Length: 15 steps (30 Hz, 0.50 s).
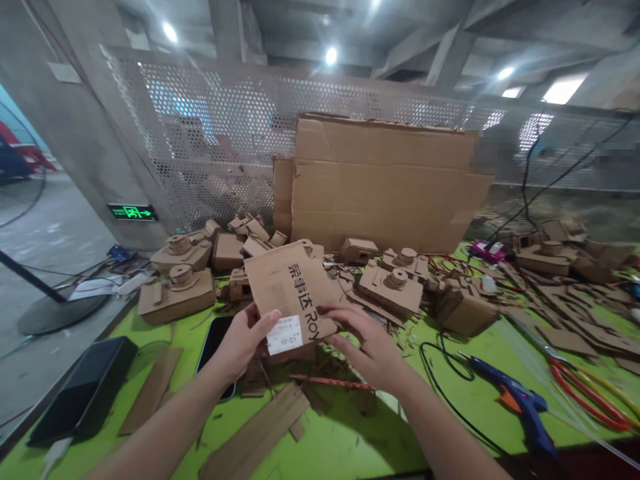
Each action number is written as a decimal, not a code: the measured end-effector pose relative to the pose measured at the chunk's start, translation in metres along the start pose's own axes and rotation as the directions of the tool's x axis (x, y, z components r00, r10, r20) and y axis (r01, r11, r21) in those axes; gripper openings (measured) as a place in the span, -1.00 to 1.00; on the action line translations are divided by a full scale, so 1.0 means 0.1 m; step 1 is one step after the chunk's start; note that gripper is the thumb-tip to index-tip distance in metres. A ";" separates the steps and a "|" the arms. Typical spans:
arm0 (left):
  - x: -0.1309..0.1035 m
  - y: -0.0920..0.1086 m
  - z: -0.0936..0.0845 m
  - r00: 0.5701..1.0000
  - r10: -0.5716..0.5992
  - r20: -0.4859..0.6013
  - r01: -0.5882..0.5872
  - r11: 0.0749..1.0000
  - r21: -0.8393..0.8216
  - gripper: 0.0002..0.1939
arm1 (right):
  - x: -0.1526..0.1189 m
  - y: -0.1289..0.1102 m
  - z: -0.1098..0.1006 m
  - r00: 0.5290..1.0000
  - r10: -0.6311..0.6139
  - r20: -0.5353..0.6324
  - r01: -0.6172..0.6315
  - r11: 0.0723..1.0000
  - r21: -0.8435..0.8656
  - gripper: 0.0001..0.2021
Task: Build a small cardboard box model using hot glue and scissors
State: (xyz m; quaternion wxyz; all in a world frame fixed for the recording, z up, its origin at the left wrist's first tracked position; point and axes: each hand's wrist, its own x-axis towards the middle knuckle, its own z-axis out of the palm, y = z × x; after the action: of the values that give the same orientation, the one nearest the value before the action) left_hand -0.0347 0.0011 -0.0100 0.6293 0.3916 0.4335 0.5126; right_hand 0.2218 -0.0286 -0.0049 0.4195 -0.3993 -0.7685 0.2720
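Observation:
Between my hands, above the green table, is a piece of cardboard (275,283) with dark printed characters and a white label (286,335) near its lower edge. My left hand (247,340) grips its lower left side, thumb on the front by the label and the other fingers hidden behind. My right hand (365,343) holds the lower right edge with bent fingers, partly behind the board. Beneath them lie a dark phone (215,340), a thin red stick (333,382) and cardboard scraps.
Cardboard camera models (393,288) stand along the back, before a large cardboard sheet (380,187). At right lie a blue glue gun (520,397) with its cable and red-handled scissors (583,393). A black power bank (85,390) and cardboard strips (260,430) are nearer on the green table (360,440).

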 end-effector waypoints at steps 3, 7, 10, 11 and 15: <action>0.01 -0.03 -0.04 0.998 0.037 0.043 -0.038 0.999 0.015 -0.43 | -0.02 0.02 -0.01 1.000 -0.005 0.006 0.005 1.000 -0.002 -0.76; 0.00 -0.03 -0.06 0.998 0.042 0.055 -0.044 0.999 0.022 -0.43 | -0.03 0.03 0.00 1.000 -0.016 0.024 0.017 0.999 -0.048 -0.76; 0.00 -0.03 -0.07 0.996 0.052 0.073 -0.053 0.998 0.015 -0.43 | -0.03 0.01 -0.01 0.999 -0.035 0.033 0.038 0.995 -0.088 -0.75; 0.01 -0.03 -0.08 0.995 0.059 0.082 -0.060 0.998 0.011 -0.43 | -0.04 -0.01 -0.02 0.998 -0.043 0.036 0.047 0.992 -0.114 -0.72; 0.03 -0.02 -0.10 0.992 0.084 0.092 -0.085 0.996 0.002 -0.44 | -0.19 -0.13 -0.18 0.999 -0.040 -0.010 0.036 0.968 -0.250 -0.57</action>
State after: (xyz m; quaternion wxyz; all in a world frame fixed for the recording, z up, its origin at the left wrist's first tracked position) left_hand -0.0431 0.0040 -0.0152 0.6252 0.4344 0.3887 0.5190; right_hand 0.2389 -0.0501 0.0057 0.3768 -0.4359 -0.8011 0.1621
